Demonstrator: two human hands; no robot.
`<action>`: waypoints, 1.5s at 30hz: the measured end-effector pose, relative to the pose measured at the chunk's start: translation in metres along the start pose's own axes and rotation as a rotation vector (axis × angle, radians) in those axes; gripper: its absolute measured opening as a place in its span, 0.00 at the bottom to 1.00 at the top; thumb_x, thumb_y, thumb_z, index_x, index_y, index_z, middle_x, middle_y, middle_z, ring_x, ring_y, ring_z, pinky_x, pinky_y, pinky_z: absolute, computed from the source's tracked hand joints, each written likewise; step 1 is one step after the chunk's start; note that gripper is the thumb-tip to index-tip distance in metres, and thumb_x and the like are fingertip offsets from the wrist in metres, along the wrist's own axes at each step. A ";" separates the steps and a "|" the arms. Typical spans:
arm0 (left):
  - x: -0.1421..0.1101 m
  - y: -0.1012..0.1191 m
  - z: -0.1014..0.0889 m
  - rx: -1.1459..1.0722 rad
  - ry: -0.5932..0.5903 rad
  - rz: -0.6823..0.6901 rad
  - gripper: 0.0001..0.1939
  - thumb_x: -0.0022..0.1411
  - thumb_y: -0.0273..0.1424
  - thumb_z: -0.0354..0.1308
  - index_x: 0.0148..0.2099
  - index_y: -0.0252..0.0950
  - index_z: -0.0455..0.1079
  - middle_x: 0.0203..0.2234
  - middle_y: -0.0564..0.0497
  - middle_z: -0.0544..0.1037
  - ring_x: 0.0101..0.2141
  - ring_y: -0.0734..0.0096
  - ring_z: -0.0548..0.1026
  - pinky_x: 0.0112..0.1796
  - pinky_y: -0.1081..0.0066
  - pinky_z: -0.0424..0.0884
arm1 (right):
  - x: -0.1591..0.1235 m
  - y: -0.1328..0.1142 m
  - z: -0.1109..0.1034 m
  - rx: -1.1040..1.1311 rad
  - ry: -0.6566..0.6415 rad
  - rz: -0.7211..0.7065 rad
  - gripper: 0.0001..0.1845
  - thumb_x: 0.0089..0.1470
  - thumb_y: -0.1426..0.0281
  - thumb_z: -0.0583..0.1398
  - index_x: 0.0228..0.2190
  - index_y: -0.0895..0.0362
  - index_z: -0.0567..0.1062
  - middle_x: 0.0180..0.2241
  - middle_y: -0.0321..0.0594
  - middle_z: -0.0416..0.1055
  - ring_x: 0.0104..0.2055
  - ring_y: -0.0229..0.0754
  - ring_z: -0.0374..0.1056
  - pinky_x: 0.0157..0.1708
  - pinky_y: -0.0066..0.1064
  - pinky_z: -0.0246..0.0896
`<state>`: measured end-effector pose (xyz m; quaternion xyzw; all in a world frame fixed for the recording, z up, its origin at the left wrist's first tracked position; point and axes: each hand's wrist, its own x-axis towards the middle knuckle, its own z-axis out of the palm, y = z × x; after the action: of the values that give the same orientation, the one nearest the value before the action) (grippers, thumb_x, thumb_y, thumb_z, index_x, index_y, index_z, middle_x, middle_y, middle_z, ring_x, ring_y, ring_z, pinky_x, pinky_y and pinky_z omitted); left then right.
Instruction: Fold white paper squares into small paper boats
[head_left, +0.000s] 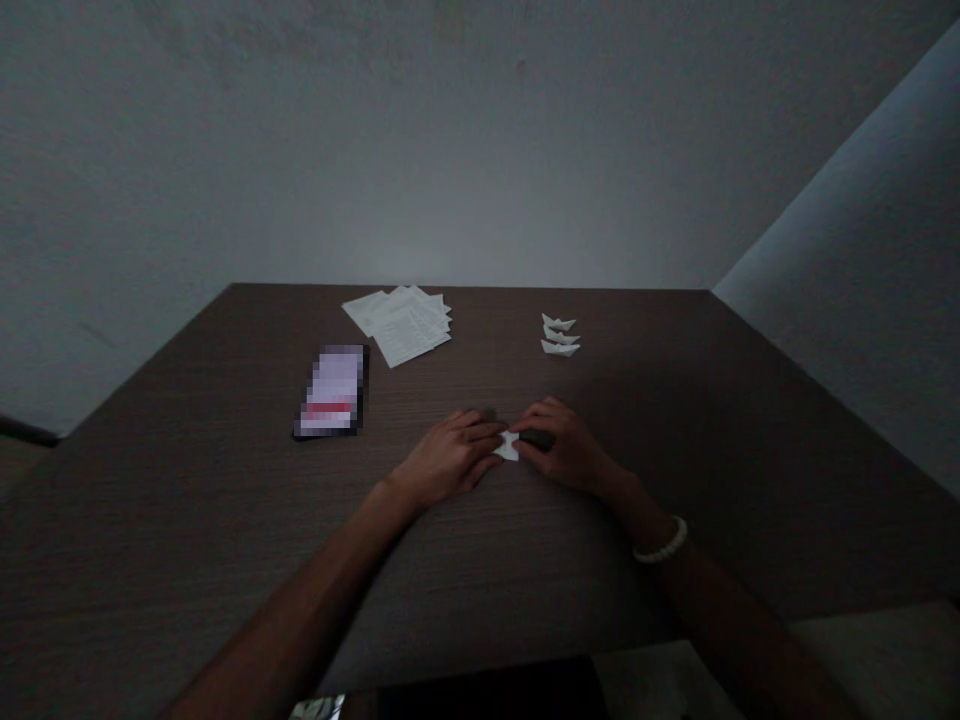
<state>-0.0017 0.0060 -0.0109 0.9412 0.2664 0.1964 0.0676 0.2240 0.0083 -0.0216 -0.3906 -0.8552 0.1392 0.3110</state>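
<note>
A small piece of folded white paper lies on the table in front of me, between my two hands. My left hand comes in from the left, palm down, its fingertips and thumb holding the paper's left side. From the other side my right hand pinches the right edge with bent fingers. Those fingers partly hide the paper, so its exact folds are unclear. Farther back on the right, three small white paper boats stand in a close row.
Loose printed paper sheets lie overlapped at the back left of the dark wooden table. A phone with a lit, blurred screen rests left of my hands. Behind the table's far edge rises a grey wall.
</note>
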 end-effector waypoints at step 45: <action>0.001 0.001 0.001 0.036 -0.003 0.037 0.13 0.68 0.32 0.49 0.47 0.33 0.71 0.46 0.44 0.75 0.49 0.60 0.70 0.48 0.59 0.68 | 0.000 0.002 0.002 0.030 -0.036 -0.012 0.11 0.50 0.67 0.67 0.38 0.54 0.78 0.35 0.41 0.74 0.37 0.43 0.65 0.42 0.38 0.60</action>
<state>-0.0005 0.0055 -0.0114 0.9474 0.2521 0.1912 0.0475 0.2243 0.0096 -0.0245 -0.3781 -0.8609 0.1572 0.3021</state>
